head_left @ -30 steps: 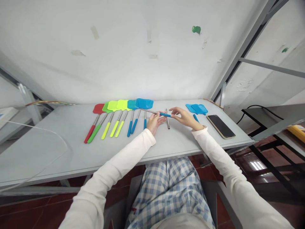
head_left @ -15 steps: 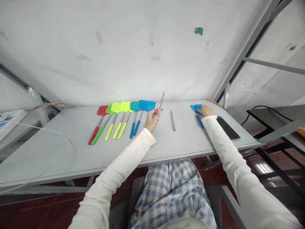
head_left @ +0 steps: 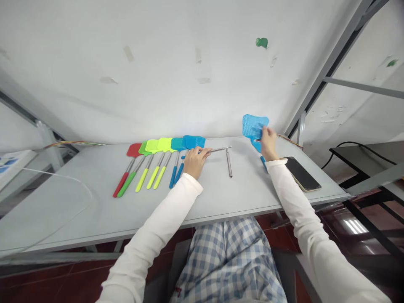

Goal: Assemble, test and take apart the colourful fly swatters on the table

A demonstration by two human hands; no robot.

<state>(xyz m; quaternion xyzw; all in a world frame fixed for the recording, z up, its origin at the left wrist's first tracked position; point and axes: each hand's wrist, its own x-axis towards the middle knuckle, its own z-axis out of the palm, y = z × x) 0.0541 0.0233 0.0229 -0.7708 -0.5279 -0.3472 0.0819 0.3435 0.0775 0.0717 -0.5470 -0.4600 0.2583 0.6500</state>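
My left hand [head_left: 194,162] is closed around a thin metal telescopic rod [head_left: 220,149], which points right and lies nearly level. A bit of blue shows at the left of that hand; whether it belongs to the rod I cannot tell. My right hand [head_left: 268,142] pinches a blue fly swatter head [head_left: 255,125], raised above the table. Beneath it lies another blue piece [head_left: 256,146] with a blue handle [head_left: 263,163] near it. A second metal rod [head_left: 229,163] rests on the table between my hands. Left of my left hand, several fly swatters [head_left: 152,146] lie in a row.
A dark phone-like slab [head_left: 301,173] lies on the grey table [head_left: 214,193] beside my right forearm. A white cable [head_left: 85,185] curves over the left side. Behind the table rises a white wall [head_left: 176,97]; metal frame posts [head_left: 301,126] stand at the sides.
My right hand has lifted the blue fly swatter head off the table. My left hand has moved slightly left and down, and its rod has swung from upright to nearly level.
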